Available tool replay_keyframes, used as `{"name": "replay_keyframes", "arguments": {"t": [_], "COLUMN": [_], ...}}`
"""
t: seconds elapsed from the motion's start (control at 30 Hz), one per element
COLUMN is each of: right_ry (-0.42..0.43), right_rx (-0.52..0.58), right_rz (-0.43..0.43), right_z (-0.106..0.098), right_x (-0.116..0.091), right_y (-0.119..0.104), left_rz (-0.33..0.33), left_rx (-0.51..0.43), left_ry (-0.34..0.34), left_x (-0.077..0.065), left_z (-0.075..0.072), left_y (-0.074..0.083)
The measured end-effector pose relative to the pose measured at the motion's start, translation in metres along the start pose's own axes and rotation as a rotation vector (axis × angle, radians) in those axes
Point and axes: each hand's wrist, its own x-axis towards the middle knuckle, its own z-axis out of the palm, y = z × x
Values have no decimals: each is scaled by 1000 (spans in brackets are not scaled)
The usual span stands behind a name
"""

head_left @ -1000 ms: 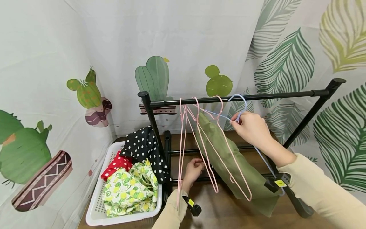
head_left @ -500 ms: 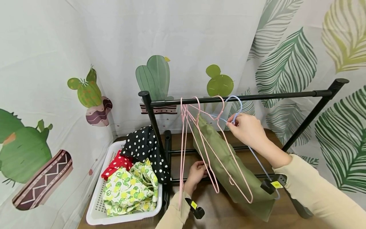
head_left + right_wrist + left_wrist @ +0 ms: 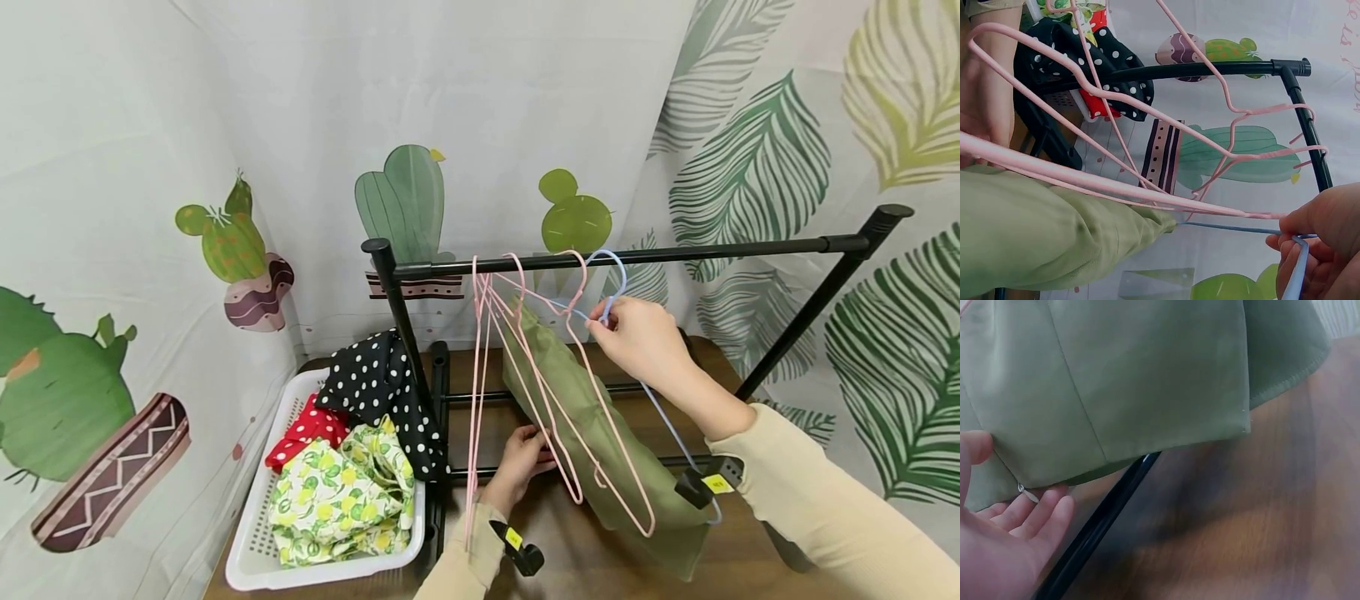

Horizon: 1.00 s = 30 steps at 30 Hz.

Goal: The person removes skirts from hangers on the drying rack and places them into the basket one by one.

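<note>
My right hand (image 3: 636,335) pinches a light-blue clothes hanger (image 3: 617,271) just below its hook, which lies over the black rail. An olive-green garment (image 3: 581,400) hangs from this hanger, bunched on its left arm; the hanger's right arm (image 3: 667,425) is bare. In the left wrist view, my left hand (image 3: 1016,544) holds the garment's lower edge, with the thumb on the cloth and the curled fingers at the hem. A small zipper pull (image 3: 1027,492) lies against those fingers. Several pink hangers (image 3: 1135,109) hang in front of the garment.
The black clothes rack (image 3: 720,252) stands on a brown wooden table (image 3: 555,550). To its left, a white basket (image 3: 243,550) holds black polka-dot cloth (image 3: 375,367), red dotted cloth (image 3: 311,437) and lemon-print cloth (image 3: 330,500). A patterned curtain (image 3: 495,100) hangs behind.
My right hand has slid the blue hanger leftward along the rail, toward the pink hangers, and the green garment has shifted left with it. My left hand has moved slightly right.
</note>
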Motion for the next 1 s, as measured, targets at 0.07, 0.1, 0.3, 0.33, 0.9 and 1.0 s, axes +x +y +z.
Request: {"name": "replay_keyframes", "arguments": {"t": [0.07,0.1,0.3,0.33,0.9,1.0], "right_ry": [-2,-2,5,7,15,14], "right_rx": [-1,-1,0,-1,-7,-15], "right_rz": [3,4,7,7,-4,-9], "right_z": [0,-1,-1,-1,2,2], "right_x": [0,0,0,0,-1,-1], "right_y": [0,0,2,2,7,7], "left_rz": [-9,-10,15,16,68,85], "left_rx": [-7,-7,11,10,28,63], "left_ry": [0,2,12,14,-18,-30], "left_x": [-1,-1,-5,-5,-8,-11], "left_z": [-1,-2,-7,-8,-23,-28], "left_y": [1,2,7,8,25,30]}}
